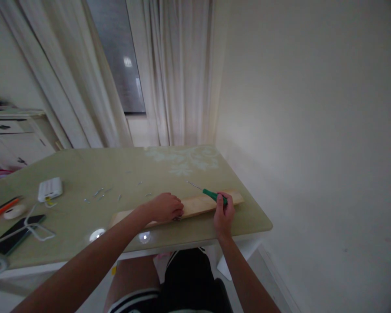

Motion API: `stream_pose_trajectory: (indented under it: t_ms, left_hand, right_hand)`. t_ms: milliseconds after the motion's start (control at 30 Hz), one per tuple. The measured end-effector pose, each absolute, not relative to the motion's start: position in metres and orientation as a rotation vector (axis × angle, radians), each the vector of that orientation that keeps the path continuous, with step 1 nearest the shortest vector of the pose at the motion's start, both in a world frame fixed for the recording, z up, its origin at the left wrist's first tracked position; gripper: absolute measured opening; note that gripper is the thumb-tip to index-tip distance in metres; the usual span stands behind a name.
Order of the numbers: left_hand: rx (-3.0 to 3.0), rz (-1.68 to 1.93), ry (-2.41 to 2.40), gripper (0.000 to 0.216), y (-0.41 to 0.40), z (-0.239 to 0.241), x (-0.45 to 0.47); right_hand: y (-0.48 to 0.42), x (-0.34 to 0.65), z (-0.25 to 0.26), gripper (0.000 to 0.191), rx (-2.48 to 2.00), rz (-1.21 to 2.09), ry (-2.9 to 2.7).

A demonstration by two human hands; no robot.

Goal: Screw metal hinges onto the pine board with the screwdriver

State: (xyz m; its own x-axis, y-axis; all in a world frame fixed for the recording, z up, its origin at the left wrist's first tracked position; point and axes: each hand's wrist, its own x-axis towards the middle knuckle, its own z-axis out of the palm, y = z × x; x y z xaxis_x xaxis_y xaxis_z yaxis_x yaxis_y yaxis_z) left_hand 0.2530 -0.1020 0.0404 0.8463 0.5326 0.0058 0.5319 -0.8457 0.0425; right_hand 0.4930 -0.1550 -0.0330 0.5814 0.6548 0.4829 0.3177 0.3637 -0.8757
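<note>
A long pale wooden board (198,206) lies on the table near its front edge. My right hand (224,215) grips the green handle of a screwdriver (210,194) above the board's right part; its thin metal shaft points up and to the left. At the middle of the board, my left hand (166,207) rests with its fingers curled down at the near edge. A small dark metallic bit shows under those fingertips, too small to name. Several small screws (98,191) are scattered on the table left of the board.
On the left of the green-topped table (163,167) are a white power adapter (50,189) with a cable, a phone (14,239), a round white object (14,211) and an orange-and-black object (3,208). A wall (313,152) stands close on the right; curtains (182,78) hang behind.
</note>
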Motion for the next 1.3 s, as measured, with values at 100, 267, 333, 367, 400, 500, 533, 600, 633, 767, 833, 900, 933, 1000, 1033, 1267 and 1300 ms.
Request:
stream_pose_trajectory:
  t_ms: [100, 267, 333, 367, 400, 500, 533, 600, 633, 767, 833, 900, 933, 1000, 1033, 1267, 1300]
  left_hand:
    - [2.969, 0.026, 0.932, 0.038, -0.1, 0.035, 0.254]
    - [2.928, -0.001, 1.053, 0.047, -0.098, 0.032, 0.255]
    - [2.897, 0.005, 1.107, 0.049, -0.096, 0.033, 0.253]
    - [2.876, 0.012, 1.142, 0.05, -0.094, 0.034, 0.251]
    - [2.852, 0.024, 1.185, 0.051, -0.092, 0.034, 0.247]
    - [2.744, 0.097, 1.403, 0.053, -0.083, 0.033, 0.226]
    - [2.692, 0.134, 1.51, 0.053, -0.079, 0.032, 0.216]
    - [2.561, 0.206, 1.746, 0.053, -0.071, 0.027, 0.192]
    - [2.485, 0.233, 1.862, 0.052, -0.067, 0.025, 0.178]
    - [2.18, 0.294, 2.212, 0.041, -0.06, 0.012, 0.126]
    - [2.065, 0.336, 2.314, 0.038, -0.06, 0.006, 0.105]
    - [1.99, 0.377, 2.365, 0.035, -0.062, 0.001, 0.089]
    - [1.969, 0.393, 2.375, 0.032, -0.064, -0.001, 0.083]
    - [1.955, 0.42, 2.373, 0.028, -0.066, -0.004, 0.074]
    - [1.956, 0.437, 2.371, 0.028, -0.067, -0.005, 0.072]
    - [2.261, 0.621, 2.006, 0.035, -0.094, 0.001, 0.132]
    - [2.414, 0.619, 1.741, 0.033, -0.104, 0.002, 0.15]
  right_hand:
    - [-0.155, 0.493, -0.034, 0.041, -1.199, 0.26, -0.965]
    - [-0.152, 0.494, -0.039, 0.04, -1.156, 0.234, -0.947]
    - [-0.151, 0.494, -0.04, 0.04, -1.153, 0.242, -0.945]
    - [-0.151, 0.494, -0.04, 0.04, -1.154, 0.246, -0.942]
    - [-0.151, 0.494, -0.041, 0.041, -1.154, 0.251, -0.94]
    - [-0.152, 0.494, -0.04, 0.042, -1.153, 0.257, -0.933]
    - [-0.152, 0.494, -0.04, 0.043, -1.156, 0.253, -0.933]
    - [-0.153, 0.494, -0.039, 0.043, -1.156, 0.244, -0.936]
    - [-0.152, 0.494, -0.039, 0.042, -1.154, 0.241, -0.935]
    - [-0.152, 0.493, -0.04, 0.041, -1.154, 0.245, -0.919]
    - [-0.152, 0.493, -0.04, 0.041, -1.154, 0.241, -0.918]
    - [-0.151, 0.494, -0.04, 0.041, -1.151, 0.233, -0.919]
    - [-0.151, 0.494, -0.04, 0.041, -1.152, 0.23, -0.919]
    - [-0.151, 0.494, -0.04, 0.041, -1.16, 0.23, -0.921]
    - [-0.151, 0.494, -0.04, 0.041, -1.164, 0.229, -0.921]
    - [-0.152, 0.495, -0.039, 0.041, -1.173, 0.209, -0.936]
    - [-0.152, 0.495, -0.038, 0.041, -1.176, 0.21, -0.936]
